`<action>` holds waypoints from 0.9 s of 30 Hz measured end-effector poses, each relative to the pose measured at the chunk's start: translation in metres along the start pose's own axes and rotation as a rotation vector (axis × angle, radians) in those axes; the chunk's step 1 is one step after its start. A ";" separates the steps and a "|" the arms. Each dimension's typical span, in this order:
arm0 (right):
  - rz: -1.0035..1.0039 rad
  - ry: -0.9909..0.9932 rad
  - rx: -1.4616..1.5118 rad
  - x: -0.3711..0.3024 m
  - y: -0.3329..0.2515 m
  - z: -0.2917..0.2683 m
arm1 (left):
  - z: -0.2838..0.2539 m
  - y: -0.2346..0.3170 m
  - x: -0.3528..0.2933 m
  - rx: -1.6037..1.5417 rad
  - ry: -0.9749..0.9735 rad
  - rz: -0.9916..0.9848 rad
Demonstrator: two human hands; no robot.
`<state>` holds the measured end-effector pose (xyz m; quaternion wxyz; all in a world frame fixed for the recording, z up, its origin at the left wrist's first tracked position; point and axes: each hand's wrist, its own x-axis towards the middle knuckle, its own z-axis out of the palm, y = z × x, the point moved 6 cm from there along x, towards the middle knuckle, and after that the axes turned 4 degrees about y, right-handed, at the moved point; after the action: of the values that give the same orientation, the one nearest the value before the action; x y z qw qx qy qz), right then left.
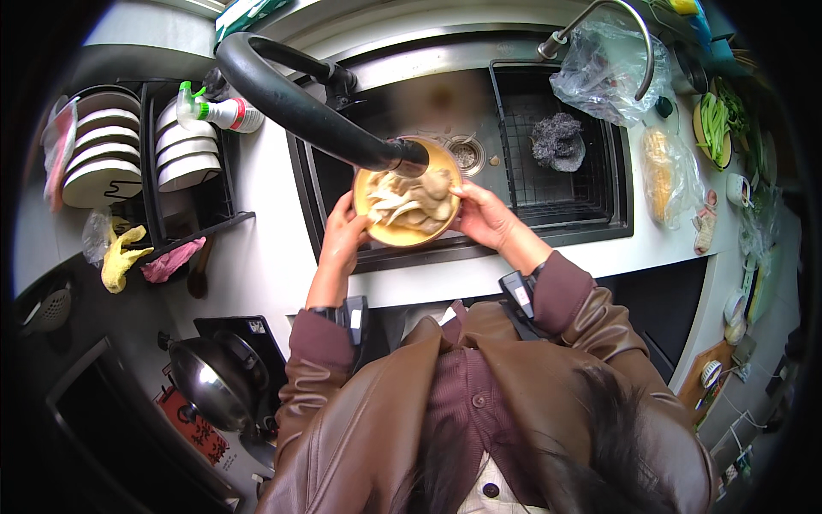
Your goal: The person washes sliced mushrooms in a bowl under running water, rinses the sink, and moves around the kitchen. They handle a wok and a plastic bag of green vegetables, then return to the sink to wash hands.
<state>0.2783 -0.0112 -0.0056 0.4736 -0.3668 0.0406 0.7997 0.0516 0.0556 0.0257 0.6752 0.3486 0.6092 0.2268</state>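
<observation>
Both my hands hold a round yellow bowl (pixel 396 235) over the sink (pixel 315 199), right under the black faucet (pixel 321 128). Pale, torn pieces that look like oyster mushrooms (pixel 411 201) fill it. My left hand (pixel 342 236) grips the bowl's left rim; my right hand (pixel 485 217) has hold of the right rim. The faucet's end hides part of the bowl's far side. Beyond the bowl, the round drain (pixel 465 154) shows in the sink floor.
A black drain basket (pixel 535 193) in the sink's right half holds a grey scrubber (pixel 556 140). On the right counter lie a clear plastic bag (pixel 604 68), bagged yellow food (pixel 661 184) and green vegetables (pixel 713 124). At left stand a dish rack (pixel 193 227) with plates and a spray bottle (pixel 229 113).
</observation>
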 end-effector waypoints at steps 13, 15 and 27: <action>0.041 0.933 -1.355 0.165 -0.001 -0.213 | -0.194 -0.052 -0.100 -0.418 0.648 0.157; 0.133 0.949 -1.521 0.183 -0.006 -0.238 | -0.205 -0.061 -0.100 -0.500 0.682 0.192; -0.149 1.149 -1.018 0.163 -0.033 -0.247 | -0.220 -0.077 -0.100 -0.615 0.737 0.180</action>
<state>0.3937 0.0243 -0.2778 0.2036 -0.8989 -0.1177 0.3696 -0.1885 -0.0254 0.0316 0.4640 0.0811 0.6799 0.5620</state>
